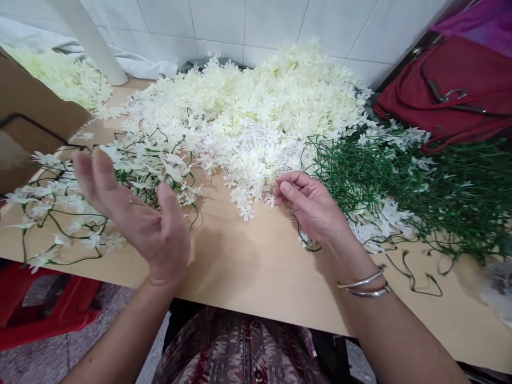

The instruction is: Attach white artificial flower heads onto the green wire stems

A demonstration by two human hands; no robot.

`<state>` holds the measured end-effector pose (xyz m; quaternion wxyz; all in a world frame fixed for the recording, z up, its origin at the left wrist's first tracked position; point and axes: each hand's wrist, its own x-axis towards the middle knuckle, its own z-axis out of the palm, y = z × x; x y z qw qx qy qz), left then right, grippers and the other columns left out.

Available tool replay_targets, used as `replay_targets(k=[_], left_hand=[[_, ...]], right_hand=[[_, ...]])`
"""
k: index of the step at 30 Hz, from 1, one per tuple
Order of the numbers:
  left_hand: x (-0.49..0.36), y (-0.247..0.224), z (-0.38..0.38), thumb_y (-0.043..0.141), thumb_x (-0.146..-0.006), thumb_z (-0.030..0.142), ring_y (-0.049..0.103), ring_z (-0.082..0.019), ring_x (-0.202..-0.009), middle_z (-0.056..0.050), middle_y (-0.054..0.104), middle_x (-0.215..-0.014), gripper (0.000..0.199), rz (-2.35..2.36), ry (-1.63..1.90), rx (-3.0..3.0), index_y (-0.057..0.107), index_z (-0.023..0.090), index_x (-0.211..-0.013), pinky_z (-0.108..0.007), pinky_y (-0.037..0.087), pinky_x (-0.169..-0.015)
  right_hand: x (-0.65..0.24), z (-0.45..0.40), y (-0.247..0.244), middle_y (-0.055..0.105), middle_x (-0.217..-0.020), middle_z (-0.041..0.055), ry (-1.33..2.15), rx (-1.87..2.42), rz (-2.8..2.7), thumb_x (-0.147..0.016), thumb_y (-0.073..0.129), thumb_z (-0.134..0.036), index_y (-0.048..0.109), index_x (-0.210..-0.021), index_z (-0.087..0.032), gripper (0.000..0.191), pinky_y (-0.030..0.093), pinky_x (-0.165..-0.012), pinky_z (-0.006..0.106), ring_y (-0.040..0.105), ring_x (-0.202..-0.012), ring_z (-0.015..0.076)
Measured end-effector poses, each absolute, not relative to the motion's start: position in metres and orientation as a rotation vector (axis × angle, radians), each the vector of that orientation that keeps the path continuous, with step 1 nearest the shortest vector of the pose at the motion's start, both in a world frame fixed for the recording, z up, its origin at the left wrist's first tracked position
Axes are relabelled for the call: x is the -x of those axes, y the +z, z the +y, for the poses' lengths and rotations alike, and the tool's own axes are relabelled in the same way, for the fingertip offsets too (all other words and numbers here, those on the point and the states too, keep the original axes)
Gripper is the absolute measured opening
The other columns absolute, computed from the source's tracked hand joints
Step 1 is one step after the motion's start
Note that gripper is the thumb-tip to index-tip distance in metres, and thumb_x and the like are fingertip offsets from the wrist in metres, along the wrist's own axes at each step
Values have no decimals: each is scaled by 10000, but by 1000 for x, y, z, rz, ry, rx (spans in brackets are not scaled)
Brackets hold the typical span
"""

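My left hand is raised, palm turned inward, with its fingers stretched out and nothing held. Behind it lies a heap of white artificial flowers on green plastic stems. My right hand has its fingers curled and thumb pressed toward them, at the front edge of a large pile of loose white flower heads. What those fingertips hold, if anything, is hidden. A dark green stem piece shows just below this hand. To its right spreads a mound of bare green plastic stems.
A brown cardboard box stands at the left, near a pale post. At the back right, a red bag rests by the stems. Under the table's left side is a red plastic stool. White tiles line the wall.
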<state>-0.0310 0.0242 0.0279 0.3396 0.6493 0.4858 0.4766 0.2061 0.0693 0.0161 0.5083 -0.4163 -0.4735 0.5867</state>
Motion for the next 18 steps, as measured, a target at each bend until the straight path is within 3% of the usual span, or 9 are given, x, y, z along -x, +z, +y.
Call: replay_targets(k=[10, 14, 18], left_hand=[[8, 4, 25, 568, -1029, 183, 664, -250, -1113, -84, 692, -1170, 196, 1381, 1071, -2393, 662, 221, -1197, -395, 515, -972], [11, -7, 26, 580, -1047, 249, 669, -294, -1025, -109, 725, -1130, 154, 1524, 827, -2635, 676, 193, -1153, -445, 457, -920], [13, -10, 29, 556, -1057, 265, 662, -290, -956, -83, 755, -1043, 146, 1552, 816, -2644, 691, 225, -1017, -442, 419, -882]], right_hand=[[-206, 70, 13, 676, -752, -10, 1245, 1041, -1253, -794, 872, -455, 714, -883, -213, 302, 523, -695, 284, 612, -668, 134], [-223, 75, 23, 646, -744, -8, 962, 1077, -1302, -857, 807, -430, 685, -858, -229, 235, 492, -666, 295, 571, -655, 144], [-238, 78, 32, 595, -725, -7, 755, 1229, -1372, -879, 771, -378, 666, -836, -233, 184, 443, -625, 304, 523, -641, 152]])
